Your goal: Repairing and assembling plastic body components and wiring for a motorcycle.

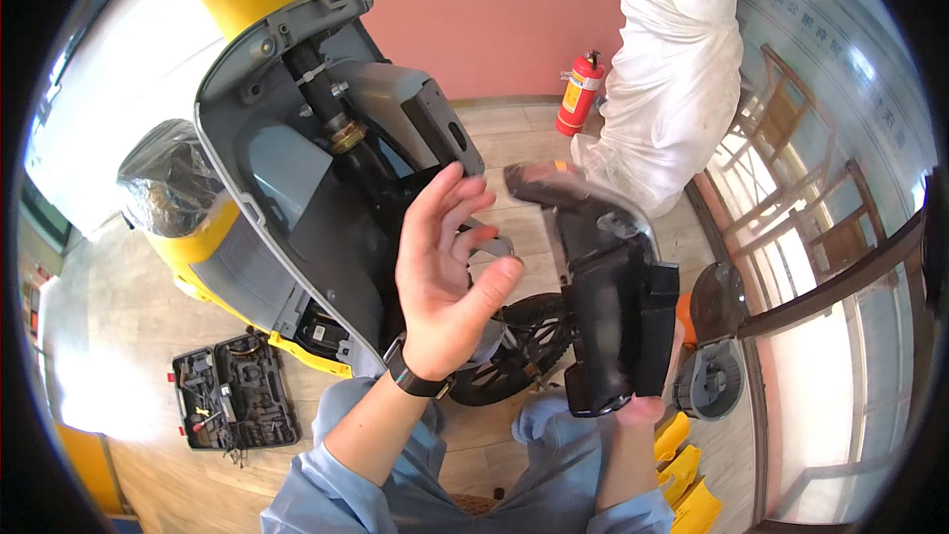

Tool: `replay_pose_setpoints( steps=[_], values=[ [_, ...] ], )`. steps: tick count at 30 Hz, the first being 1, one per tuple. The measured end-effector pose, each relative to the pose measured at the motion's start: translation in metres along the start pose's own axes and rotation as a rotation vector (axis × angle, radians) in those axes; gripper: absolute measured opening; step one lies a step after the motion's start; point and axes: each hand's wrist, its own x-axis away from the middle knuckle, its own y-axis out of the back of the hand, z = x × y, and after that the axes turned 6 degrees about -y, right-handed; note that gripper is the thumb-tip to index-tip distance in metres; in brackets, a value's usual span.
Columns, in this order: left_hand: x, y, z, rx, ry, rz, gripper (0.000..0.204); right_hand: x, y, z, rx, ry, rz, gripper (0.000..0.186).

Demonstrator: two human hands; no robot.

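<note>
The person wears light blue clothes. The left sleeve (331,496) is of soft, pale blue cloth, with several folds, and it ends on the forearm, so the part toward the left hand (445,287) is bare. Around this wrist sits a dark wristband (417,377), narrow and close-fitting, with a smooth surface and a little shine. The right sleeve (641,514) has the same pale blue colour and also leaves the forearm bare. The trousers (440,470) are blue too, somewhat greyish, with loose creases.
</note>
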Motion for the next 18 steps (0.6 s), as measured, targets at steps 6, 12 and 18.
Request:
replay_pose_setpoints(
  steps=[6, 12, 18],
  values=[
    [-0.003, 0.005, -0.001, 0.251, 0.082, 0.211, 0.081, 0.007, 0.015, -0.011, 0.149, -0.010, 0.119, 0.092],
    [0.001, 0.008, 0.004, 0.167, 0.038, 0.148, 0.059, 0.005, 0.012, -0.008, 0.299, 0.093, 0.195, 0.091],
    [0.004, 0.012, 0.006, 0.099, -0.038, 0.112, 0.050, 0.006, 0.005, -0.008, 0.305, 0.097, 0.207, 0.092]
  ],
)
